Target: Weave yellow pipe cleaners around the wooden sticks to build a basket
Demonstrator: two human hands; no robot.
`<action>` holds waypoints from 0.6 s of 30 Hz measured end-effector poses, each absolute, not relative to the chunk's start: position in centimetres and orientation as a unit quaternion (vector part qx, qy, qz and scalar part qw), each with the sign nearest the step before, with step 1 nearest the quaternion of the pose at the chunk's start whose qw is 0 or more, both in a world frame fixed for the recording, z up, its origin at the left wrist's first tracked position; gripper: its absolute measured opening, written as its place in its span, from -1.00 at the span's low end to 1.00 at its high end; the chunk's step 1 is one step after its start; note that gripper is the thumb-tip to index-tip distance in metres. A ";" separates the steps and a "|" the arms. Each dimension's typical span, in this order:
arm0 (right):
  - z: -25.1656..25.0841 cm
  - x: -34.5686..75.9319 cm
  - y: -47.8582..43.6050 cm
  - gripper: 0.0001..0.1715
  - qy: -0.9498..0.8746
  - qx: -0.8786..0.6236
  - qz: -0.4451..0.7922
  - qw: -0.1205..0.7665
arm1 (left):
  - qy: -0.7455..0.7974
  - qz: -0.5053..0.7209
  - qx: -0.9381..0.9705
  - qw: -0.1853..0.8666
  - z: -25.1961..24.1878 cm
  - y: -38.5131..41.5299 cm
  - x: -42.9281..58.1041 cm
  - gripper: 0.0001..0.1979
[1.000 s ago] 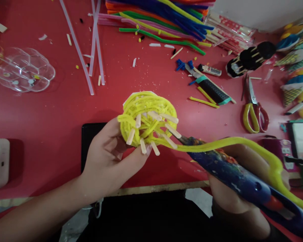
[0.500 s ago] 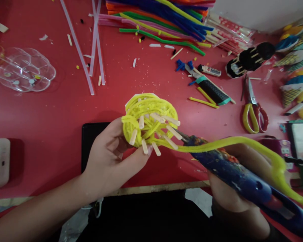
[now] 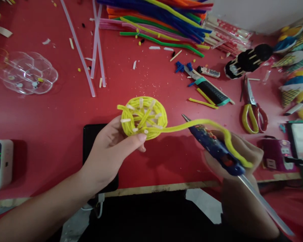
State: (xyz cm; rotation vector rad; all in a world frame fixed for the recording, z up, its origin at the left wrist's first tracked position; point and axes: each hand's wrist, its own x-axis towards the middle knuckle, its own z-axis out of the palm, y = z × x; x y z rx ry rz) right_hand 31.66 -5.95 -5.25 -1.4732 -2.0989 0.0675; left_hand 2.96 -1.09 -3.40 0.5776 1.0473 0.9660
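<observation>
My left hand (image 3: 111,149) is closed on a small round basket (image 3: 142,117) woven from yellow pipe cleaner around short wooden sticks, held above the red table (image 3: 53,114). A loose yellow pipe-cleaner tail (image 3: 192,125) runs from the basket to my right hand (image 3: 236,158). That hand grips a dark blue patterned glue gun (image 3: 214,146), its metal tip pointing up-left a short way from the basket, with a clear glue stick trailing out of its back.
Coloured pipe cleaners (image 3: 164,16) lie piled at the back. Clear glue sticks (image 3: 91,47), a clear flower-shaped tray (image 3: 27,72), a utility knife (image 3: 209,89), yellow-handled scissors (image 3: 252,107), a black phone (image 3: 91,141) and a white device (image 3: 0,164) lie around.
The glue gun has drawn back from the basket, down and to the right. My left hand has turned the basket so its sticks point away and it looks flatter.
</observation>
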 end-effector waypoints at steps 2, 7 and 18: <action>-5.5 33.9 -5.3 -0.66 -0.818 -0.526 0.011 0.233 | 0.485 0.435 0.249 0.717 -3.4 -0.9 3.0 -0.85; -6.8 40.6 -4.3 -0.47 -0.844 -0.514 0.033 0.148 | 0.484 0.433 0.242 0.721 -3.5 -0.8 3.0 -0.85; -5.1 45.1 -3.5 -0.38 -0.736 -0.649 -0.039 0.190 | 0.472 0.437 0.221 0.733 -3.6 -1.1 2.9 -0.85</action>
